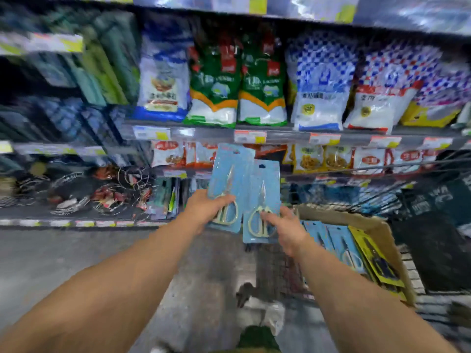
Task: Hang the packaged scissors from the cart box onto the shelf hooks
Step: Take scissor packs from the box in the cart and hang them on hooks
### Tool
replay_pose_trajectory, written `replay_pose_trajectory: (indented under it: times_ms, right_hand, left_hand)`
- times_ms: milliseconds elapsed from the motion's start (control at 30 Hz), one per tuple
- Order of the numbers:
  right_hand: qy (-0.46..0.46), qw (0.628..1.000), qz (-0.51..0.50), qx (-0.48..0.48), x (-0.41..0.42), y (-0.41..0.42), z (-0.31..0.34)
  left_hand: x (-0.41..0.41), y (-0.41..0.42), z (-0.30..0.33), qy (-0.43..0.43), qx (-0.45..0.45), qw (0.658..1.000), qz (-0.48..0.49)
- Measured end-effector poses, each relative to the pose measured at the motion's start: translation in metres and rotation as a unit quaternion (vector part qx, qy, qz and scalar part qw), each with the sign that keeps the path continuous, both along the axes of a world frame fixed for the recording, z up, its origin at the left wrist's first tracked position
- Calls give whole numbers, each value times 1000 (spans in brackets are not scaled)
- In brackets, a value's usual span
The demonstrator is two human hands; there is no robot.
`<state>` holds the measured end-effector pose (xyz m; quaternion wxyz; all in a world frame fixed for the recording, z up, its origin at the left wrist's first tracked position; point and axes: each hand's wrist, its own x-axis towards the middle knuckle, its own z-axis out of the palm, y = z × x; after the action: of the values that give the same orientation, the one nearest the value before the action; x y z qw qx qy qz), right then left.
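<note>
My left hand point(204, 207) grips the lower part of a blue carded pack of scissors point(230, 171), held upright in front of the shelves. My right hand point(285, 226) holds a second blue scissors pack point(262, 189) beside it, thumb across the handles. Down to the right, the cardboard box point(379, 228) in the cart holds several more blue packs point(339, 240) and yellow-carded ones point(374, 258). The view is motion-blurred, and no shelf hooks can be made out.
Shelves ahead carry white, green and blue bags point(239, 80), with snack packets point(313, 156) on the row below. Wire items point(114, 192) and hanging cards point(165, 200) fill the lower left shelf. The cart's wire side point(369, 189) runs on the right. Grey floor point(76, 256) lies below.
</note>
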<state>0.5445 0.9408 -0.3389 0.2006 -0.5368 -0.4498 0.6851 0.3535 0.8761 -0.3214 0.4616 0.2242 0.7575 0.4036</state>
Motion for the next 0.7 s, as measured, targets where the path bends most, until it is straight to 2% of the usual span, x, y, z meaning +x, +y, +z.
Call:
replay_pose_trajectory:
  times_ms: [167, 333, 533, 700]
  right_hand:
    - [35, 994, 77, 68, -154, -91, 41]
    - [48, 980, 161, 103, -281, -140, 70]
    - [65, 964, 228, 121, -381, -172, 93]
    - [62, 960, 247, 115, -439, -179, 95]
  left_hand:
    - [-121, -120, 44, 11, 33, 993, 110]
    - [-219, -207, 72, 54, 56, 974, 211]
    - [-295, -256, 93, 41, 90, 943, 319]
    - [-346, -261, 92, 70, 56, 932, 351]
